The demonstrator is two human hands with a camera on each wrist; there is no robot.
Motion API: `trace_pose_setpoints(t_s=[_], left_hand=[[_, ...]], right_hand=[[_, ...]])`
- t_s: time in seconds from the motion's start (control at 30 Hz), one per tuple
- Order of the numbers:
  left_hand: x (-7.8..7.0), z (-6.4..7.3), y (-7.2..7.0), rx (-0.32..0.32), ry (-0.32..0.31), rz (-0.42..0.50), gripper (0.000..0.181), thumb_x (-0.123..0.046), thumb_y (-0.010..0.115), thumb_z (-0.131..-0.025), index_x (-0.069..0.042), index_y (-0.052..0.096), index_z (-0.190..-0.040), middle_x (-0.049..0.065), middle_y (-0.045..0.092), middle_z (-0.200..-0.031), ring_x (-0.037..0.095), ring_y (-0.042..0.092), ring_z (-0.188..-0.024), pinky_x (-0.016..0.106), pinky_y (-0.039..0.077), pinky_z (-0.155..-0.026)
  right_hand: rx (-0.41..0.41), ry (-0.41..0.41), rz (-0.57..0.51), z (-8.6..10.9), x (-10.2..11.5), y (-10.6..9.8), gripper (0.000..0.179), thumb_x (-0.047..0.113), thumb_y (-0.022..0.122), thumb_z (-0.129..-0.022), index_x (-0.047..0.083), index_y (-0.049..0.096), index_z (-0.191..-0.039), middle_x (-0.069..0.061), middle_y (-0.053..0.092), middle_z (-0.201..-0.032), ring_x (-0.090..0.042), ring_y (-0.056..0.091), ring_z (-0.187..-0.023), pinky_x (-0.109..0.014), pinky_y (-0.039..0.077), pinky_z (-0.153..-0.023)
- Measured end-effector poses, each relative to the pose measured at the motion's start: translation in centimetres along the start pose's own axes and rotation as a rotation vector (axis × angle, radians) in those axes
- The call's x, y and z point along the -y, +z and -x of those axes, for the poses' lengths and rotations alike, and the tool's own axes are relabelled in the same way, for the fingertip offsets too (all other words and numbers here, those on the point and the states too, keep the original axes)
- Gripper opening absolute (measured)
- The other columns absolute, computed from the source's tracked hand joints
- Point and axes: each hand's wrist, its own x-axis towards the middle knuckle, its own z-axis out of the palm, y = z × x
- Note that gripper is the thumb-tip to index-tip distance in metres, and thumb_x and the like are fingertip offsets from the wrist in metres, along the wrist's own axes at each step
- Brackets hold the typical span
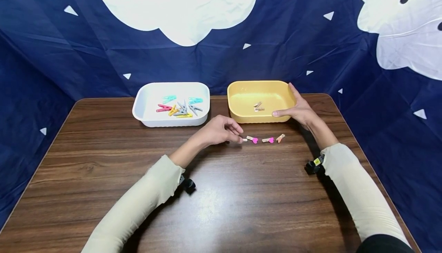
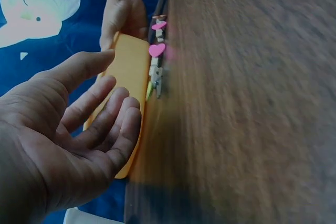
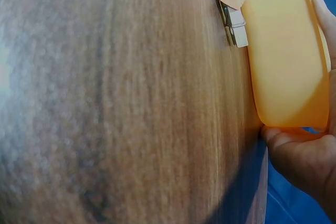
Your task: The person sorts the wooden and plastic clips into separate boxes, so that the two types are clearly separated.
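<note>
Near the front of the yellow basin (image 1: 241, 119), my left hand (image 1: 221, 131) hovers with fingers loosely bent and nothing between them in the left wrist view. Its fingertips are beside the left end of a row of small wooden clothespins with heart tops. Two have pink hearts (image 1: 254, 140) (image 1: 271, 140); one at the right end has an orange heart (image 1: 279, 139). A yellow-green piece (image 2: 149, 90) shows at the left end of the row. My right hand (image 1: 299, 111) grips the basin's right end, thumb at the front and fingers behind.
Two small clothespins (image 1: 258, 109) lie inside the yellow basin. To the left stands a white basin (image 1: 145, 119) holding several plastic clothespins (image 1: 181, 109) in blue, grey, yellow and red. Both are at the back of the wooden table (image 1: 221, 191), before a blue curtain (image 1: 193, 63).
</note>
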Motion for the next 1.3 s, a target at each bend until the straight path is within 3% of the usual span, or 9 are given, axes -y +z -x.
trace_pose_setpoints(t_s=[0.13,0.33,0.57,0.87,1.3], left_hand=[[0.8,0.0,-0.1,-0.02,-0.024,-0.023,0.04,-0.005,0.093,-0.085,0.002,0.081,-0.122,0.012,0.08,-0.113,0.015,0.072,-0.1,0.02,0.057,-0.082],[1.6,-0.3,-0.1,-0.04,-0.065,-0.037,0.041,-0.003,0.095,-0.083,0.001,0.081,-0.121,0.007,0.077,-0.106,0.014,0.069,-0.097,0.019,0.055,-0.082],[1.8,-0.7,0.1,-0.037,-0.075,-0.081,0.038,-0.003,0.097,-0.08,-0.001,0.082,-0.115,0.003,0.077,-0.099,0.013,0.069,-0.094,0.02,0.054,-0.084],[2.1,-0.8,0.9,-0.087,-0.107,-0.127,0.038,-0.002,0.101,-0.076,-0.006,0.084,-0.11,-0.002,0.071,-0.095,0.011,0.064,-0.085,0.021,0.052,-0.081],[1.9,-0.7,1.2,-0.11,-0.108,-0.187,0.028,-0.006,0.101,-0.08,-0.01,0.084,-0.102,-0.004,0.073,-0.09,0.009,0.065,-0.081,0.021,0.051,-0.08]], right_hand=[[0.001,0.001,0.001,0.0,0.0,0.0,0.147,0.011,0.099,-0.085,0.037,-0.008,-0.183,0.008,-0.007,-0.192,-0.02,0.007,-0.178,-0.041,0.009,-0.146],[0.001,0.009,0.001,0.0,0.0,0.0,0.147,0.011,0.099,-0.085,0.037,-0.009,-0.182,0.008,-0.008,-0.192,-0.021,0.007,-0.178,-0.041,0.01,-0.146],[-0.002,0.011,-0.004,-0.1,0.0,-0.1,0.146,0.011,0.099,-0.086,0.037,-0.008,-0.182,0.008,-0.008,-0.192,-0.021,0.008,-0.178,-0.041,0.01,-0.146],[-0.003,0.006,-0.021,-0.2,-0.1,0.1,0.146,0.009,0.098,-0.085,0.036,-0.007,-0.183,0.007,-0.006,-0.192,-0.02,0.01,-0.178,-0.04,0.011,-0.146],[0.0,0.02,0.01,-0.2,0.0,-0.1,0.146,0.011,0.098,-0.086,0.037,-0.009,-0.182,0.007,-0.008,-0.192,-0.021,0.005,-0.178,-0.042,0.008,-0.146]])
